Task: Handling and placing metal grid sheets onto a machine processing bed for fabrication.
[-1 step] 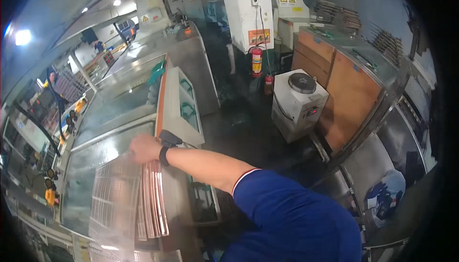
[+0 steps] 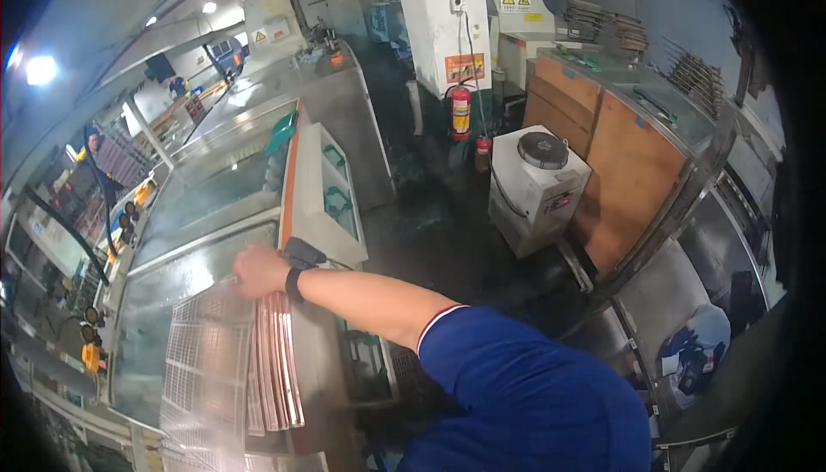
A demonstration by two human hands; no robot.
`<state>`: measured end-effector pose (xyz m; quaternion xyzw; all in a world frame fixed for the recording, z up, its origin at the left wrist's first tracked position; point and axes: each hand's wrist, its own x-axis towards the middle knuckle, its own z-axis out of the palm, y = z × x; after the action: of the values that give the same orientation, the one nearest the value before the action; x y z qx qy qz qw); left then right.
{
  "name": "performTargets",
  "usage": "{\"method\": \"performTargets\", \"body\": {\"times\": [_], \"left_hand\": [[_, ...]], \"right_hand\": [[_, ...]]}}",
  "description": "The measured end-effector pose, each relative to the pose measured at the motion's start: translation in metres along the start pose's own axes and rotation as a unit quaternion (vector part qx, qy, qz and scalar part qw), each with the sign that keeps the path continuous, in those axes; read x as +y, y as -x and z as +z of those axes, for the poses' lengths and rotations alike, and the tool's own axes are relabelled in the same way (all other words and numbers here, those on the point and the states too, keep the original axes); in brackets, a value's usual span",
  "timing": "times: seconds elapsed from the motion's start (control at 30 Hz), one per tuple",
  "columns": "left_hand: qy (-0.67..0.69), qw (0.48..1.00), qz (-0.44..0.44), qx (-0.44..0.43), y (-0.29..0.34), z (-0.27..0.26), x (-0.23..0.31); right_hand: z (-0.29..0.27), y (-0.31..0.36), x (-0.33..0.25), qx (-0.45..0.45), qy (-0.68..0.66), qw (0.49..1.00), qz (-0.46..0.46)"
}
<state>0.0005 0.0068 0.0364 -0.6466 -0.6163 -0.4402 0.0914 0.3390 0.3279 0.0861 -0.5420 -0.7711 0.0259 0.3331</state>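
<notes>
My right hand (image 2: 261, 271), with a black band at the wrist, reaches across from the right. Its fingers are closed at the upper edge of a thin, grid-patterned panel (image 2: 206, 343) that looks partly see-through and coppery. Fine detail at the fingertips is blurred. Just below the hand, several copper-coloured panels (image 2: 275, 364) stand close together beside the gridded one. Beneath and beyond the hand lies the wet, glass-like top of a long machine (image 2: 159, 300). My left hand is out of view.
Along the machine runs an orange-edged rim (image 2: 290, 179) with a green handle (image 2: 281, 131). To the right stand a white box unit (image 2: 533, 205) with a round fan, a red fire extinguisher (image 2: 461, 113) and a wooden-sided cabinet (image 2: 628, 162). Another person (image 2: 95, 149) is at the far left.
</notes>
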Motion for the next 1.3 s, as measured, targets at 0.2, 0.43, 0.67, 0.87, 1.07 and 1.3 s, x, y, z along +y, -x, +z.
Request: {"method": "performTargets", "body": {"times": [0.2,0.43,0.67,0.87,1.07,1.3], "left_hand": [[-0.100,0.992,-0.078,-0.003,0.022,-0.009,0.015],[-0.047,0.975,-0.210,-0.048,0.022,-0.014,0.020],[0.315,0.864,-0.389,0.045,0.022,-0.007,0.007],[0.220,0.927,-0.284,-0.109,0.023,-0.001,-0.034],[0.448,0.832,-0.328,-0.010,0.036,0.010,-0.036],[0.533,0.757,-0.378,0.001,0.021,0.001,0.013]], "right_hand": [[0.001,-0.002,-0.009,-0.079,0.084,0.993,0.036],[-0.015,-0.005,-0.009,-0.140,0.034,0.989,0.040],[-0.020,-0.005,-0.012,-0.168,0.040,0.983,0.058],[-0.002,-0.015,0.009,-0.149,0.036,0.986,0.062],[0.000,-0.012,0.004,-0.135,0.019,0.989,0.060],[0.002,-0.011,0.012,-0.128,0.038,0.989,0.066]]}}
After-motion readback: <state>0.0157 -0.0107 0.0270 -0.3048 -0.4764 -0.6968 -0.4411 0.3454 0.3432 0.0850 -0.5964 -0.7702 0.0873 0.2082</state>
